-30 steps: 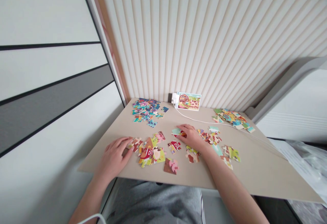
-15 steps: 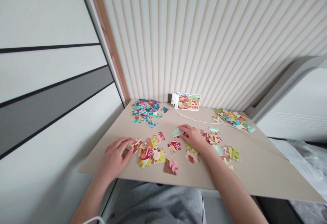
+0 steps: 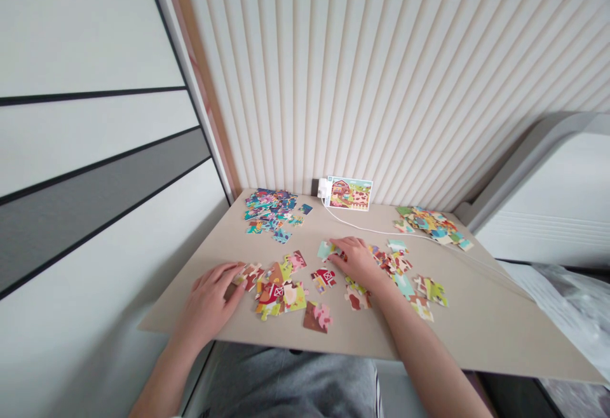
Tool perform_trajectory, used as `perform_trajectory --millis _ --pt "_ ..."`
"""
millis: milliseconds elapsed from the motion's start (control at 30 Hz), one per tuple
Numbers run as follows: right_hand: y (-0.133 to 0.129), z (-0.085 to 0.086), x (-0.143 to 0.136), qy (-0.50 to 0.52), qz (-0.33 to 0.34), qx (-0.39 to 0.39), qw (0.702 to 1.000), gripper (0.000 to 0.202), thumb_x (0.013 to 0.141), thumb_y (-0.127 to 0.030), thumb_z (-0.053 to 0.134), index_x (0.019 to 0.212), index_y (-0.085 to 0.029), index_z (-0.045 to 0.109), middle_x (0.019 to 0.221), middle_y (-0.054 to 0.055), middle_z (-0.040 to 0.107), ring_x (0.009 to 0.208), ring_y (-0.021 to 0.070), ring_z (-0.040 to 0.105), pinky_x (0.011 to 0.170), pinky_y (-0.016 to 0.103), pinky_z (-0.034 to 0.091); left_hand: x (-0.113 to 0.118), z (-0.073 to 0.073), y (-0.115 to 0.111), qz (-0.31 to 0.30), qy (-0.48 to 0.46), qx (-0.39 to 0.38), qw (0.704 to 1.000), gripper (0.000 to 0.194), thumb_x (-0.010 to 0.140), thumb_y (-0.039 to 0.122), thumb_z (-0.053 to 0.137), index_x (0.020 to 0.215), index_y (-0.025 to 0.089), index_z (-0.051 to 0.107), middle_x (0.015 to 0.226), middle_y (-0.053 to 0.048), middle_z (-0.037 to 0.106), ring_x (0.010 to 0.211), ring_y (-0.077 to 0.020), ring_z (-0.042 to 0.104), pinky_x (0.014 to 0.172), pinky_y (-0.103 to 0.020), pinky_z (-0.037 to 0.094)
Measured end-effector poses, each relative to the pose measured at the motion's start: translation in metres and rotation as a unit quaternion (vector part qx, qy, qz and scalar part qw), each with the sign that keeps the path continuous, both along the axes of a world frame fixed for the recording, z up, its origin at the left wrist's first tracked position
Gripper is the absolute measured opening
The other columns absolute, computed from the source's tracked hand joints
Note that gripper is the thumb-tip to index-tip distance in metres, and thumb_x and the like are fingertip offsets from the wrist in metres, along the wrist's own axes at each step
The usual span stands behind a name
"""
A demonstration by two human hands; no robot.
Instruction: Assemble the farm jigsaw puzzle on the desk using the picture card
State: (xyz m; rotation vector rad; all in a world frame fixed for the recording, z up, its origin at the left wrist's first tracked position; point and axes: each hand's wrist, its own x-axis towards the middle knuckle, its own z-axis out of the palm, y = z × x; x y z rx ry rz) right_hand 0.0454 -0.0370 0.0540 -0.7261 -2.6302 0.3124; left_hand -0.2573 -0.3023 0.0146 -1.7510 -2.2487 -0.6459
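My left hand [image 3: 210, 294] rests at the left of the table, fingers apart, its fingertips at the edge of some brown and cream puzzle pieces [image 3: 251, 274]. My right hand [image 3: 356, 260] reaches in from the right, thumb and fingers around a light-blue and green puzzle piece [image 3: 324, 251] that lies on the table. Between my hands are a red barn piece [image 3: 325, 277] and a pink pig piece [image 3: 318, 317]. A cluster of overlapping farm pieces [image 3: 282, 294] lies beside my left hand. More pieces [image 3: 398, 262] spread past my right wrist, partly hidden by the arm.
A farm picture card [image 3: 350, 193] leans against the ribbed wall by a white plug [image 3: 323, 188]. Its white cable [image 3: 376, 230] crosses the table [image 3: 495, 323] to the right. A blue-purple pile of pieces [image 3: 271, 209] sits back left, an orange-green pile [image 3: 433, 224] back right.
My right thumb has shifted slightly left, closer to the light-blue piece. My left hand stays about where it was. The whole view has tilted a little.
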Motion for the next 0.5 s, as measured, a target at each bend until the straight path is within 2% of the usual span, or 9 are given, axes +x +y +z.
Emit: perform_trajectory --millis 133,333,500 --pt "0.000 -0.004 0.003 -0.003 0.004 -0.006 1.000 0.047 0.094 -0.046 0.066 0.136 -0.025 0.063 0.128 0.010 0.070 0.122 0.0273 0.059 0.109 0.044 0.039 0.000 -0.001 0.000 0.000 0.004 0.002 1.000 0.038 0.099 0.045 0.051 0.132 0.029 0.061 0.135 -0.008 0.065 0.123 -0.0284 0.061 0.105 -0.044 0.047" --pt "0.003 -0.011 0.001 0.016 0.026 -0.034 0.999 0.047 0.094 -0.038 0.067 0.139 -0.026 0.060 0.132 0.009 0.068 0.124 0.0265 0.059 0.109 0.044 0.040 -0.002 -0.003 0.001 0.001 0.009 -0.003 1.000 0.039 0.099 0.045 0.051 0.132 0.028 0.061 0.135 -0.008 0.065 0.123 -0.0285 0.061 0.104 -0.045 0.047" --pt "0.003 -0.011 0.001 0.048 0.062 -0.017 0.997 0.051 0.093 -0.033 0.070 0.142 -0.028 0.057 0.132 0.010 0.069 0.122 0.0261 0.062 0.111 0.048 0.040 -0.001 -0.002 0.002 -0.001 0.013 0.001 1.000 0.039 0.099 0.045 0.051 0.133 0.028 0.061 0.133 -0.009 0.066 0.122 -0.0285 0.062 0.103 -0.044 0.048"
